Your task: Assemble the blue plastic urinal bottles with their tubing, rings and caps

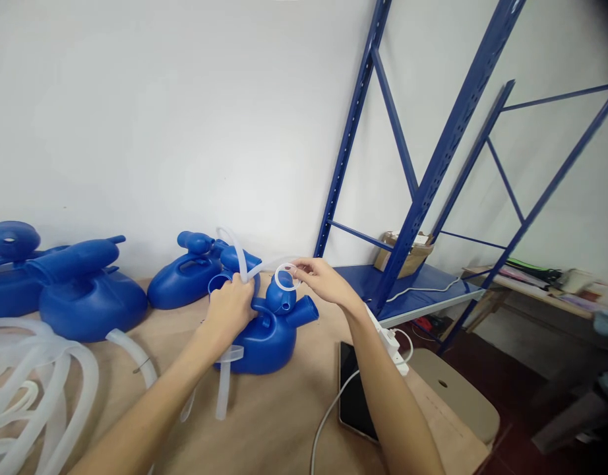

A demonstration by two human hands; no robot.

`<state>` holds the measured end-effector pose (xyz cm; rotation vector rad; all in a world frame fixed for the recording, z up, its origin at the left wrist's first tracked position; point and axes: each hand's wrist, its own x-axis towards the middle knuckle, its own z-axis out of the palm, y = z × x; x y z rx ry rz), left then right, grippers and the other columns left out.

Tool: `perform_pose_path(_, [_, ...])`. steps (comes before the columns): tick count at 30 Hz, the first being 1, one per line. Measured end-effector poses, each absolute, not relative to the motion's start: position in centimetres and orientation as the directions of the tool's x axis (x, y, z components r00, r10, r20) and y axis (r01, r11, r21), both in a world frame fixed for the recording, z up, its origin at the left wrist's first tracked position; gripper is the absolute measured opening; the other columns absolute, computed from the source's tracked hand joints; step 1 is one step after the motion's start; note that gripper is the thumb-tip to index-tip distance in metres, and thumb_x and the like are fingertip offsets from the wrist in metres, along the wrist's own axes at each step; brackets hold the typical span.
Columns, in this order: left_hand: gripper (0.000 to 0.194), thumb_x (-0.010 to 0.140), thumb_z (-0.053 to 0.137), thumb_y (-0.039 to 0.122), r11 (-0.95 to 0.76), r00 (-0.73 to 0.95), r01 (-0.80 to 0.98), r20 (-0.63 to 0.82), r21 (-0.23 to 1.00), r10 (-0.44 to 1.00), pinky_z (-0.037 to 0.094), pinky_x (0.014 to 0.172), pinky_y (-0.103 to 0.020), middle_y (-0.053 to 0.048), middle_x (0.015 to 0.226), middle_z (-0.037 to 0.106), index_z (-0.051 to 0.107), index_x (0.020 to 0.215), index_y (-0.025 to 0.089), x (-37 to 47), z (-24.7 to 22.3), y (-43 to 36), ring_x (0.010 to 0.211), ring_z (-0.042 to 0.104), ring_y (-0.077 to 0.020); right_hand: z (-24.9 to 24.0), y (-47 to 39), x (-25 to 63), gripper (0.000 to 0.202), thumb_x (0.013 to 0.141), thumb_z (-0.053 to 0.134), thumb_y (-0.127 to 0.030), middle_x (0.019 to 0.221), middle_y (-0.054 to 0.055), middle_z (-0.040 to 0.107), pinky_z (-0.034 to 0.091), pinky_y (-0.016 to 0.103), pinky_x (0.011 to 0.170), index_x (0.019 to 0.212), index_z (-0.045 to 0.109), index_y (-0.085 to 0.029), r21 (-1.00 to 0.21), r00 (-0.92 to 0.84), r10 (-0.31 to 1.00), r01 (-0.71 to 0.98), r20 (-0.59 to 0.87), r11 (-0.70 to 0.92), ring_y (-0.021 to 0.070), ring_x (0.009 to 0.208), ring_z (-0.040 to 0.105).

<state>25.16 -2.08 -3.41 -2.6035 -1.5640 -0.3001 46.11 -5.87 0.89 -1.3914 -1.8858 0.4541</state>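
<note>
My left hand is closed round a translucent plastic tube that loops up above it, just over a blue plastic bottle with a handle and an angled spout. Whether those fingers also touch the bottle is hidden. My right hand pinches a thin whitish ring between thumb and fingers. Behind the ring shows a rounded blue piece with a small nozzle, at the bottle's top. Left of the bottle, a short clear tube piece hangs or lies near my left forearm.
More blue bottles stand along the wall at left. Coiled translucent tubes lie at the front left. At right are a tablet with a white cable, a power strip, a stool and a blue shelf rack.
</note>
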Motion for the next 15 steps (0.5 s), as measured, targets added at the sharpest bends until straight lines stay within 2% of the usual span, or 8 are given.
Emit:
perform_pose_path(3, [0.033, 0.089, 0.064, 0.027, -0.469, 0.450, 0.883, 0.235, 0.032, 0.862, 0.058, 0.078, -0.045, -0.018, 0.117, 0.064, 0.068, 0.119, 0.015, 25.9, -4.0, -2.6, 0.102, 0.070, -0.0364, -0.1, -4.9, 45.7, 0.027, 0.096, 0.057, -0.043, 0.085, 0.003, 0.068, 0.047, 0.030, 0.073, 0.092, 0.067, -0.017, -0.720, -0.136, 0.933, 0.603, 0.334, 0.345, 0.0175, 0.077, 0.060])
perform_pose_path(6, [0.028, 0.092, 0.060, 0.026, -0.467, 0.442, 0.883, 0.244, 0.053, 0.863, 0.058, 0.078, -0.046, -0.020, 0.118, 0.065, 0.071, 0.114, 0.014, 26.3, -4.2, -3.0, 0.098, 0.071, -0.0359, -0.9, -4.3, 45.0, 0.030, 0.097, 0.055, -0.047, 0.081, -0.001, 0.063, 0.046, 0.029, 0.073, 0.086, 0.063, -0.020, -0.703, -0.116, 0.927, 0.621, 0.356, 0.347, 0.0165, 0.076, 0.057])
perform_pose_path(10, [0.038, 0.089, 0.066, 0.030, -0.543, 0.524, 0.835, 0.178, 0.084, 0.833, 0.058, 0.082, -0.045, -0.017, 0.125, 0.065, 0.070, 0.125, 0.019, 25.8, -3.4, -3.0, 0.104, 0.071, -0.0371, -2.0, -3.4, 44.3, 0.031, 0.100, 0.052, -0.046, 0.094, 0.002, 0.068, 0.045, 0.031, 0.090, 0.087, 0.065, -0.021, -0.671, -0.134, 0.910, 0.635, 0.393, 0.384, 0.0194, 0.094, 0.060])
perform_pose_path(13, [0.046, 0.089, 0.068, 0.041, -0.595, 0.578, 0.787, 0.143, 0.165, 0.804, 0.057, 0.087, -0.045, -0.012, 0.130, 0.066, 0.067, 0.134, 0.027, 24.9, -2.7, -2.4, 0.110, 0.069, -0.0368, -2.6, -2.7, 44.4, 0.036, 0.100, 0.052, -0.051, 0.101, 0.005, 0.070, 0.045, 0.034, 0.098, 0.089, 0.067, -0.021, -0.733, -0.169, 0.921, 0.563, 0.351, 0.382, 0.0221, 0.103, 0.063])
perform_pose_path(15, [0.046, 0.091, 0.066, 0.047, -0.600, 0.586, 0.777, 0.131, 0.192, 0.800, 0.056, 0.088, -0.046, -0.012, 0.129, 0.068, 0.067, 0.134, 0.030, 24.4, -2.6, -1.9, 0.113, 0.068, -0.0375, -2.8, -2.5, 44.7, 0.040, 0.098, 0.052, -0.056, 0.108, 0.006, 0.071, 0.042, 0.037, 0.106, 0.086, 0.069, -0.022, -0.761, -0.196, 0.925, 0.526, 0.327, 0.380, 0.0250, 0.119, 0.060])
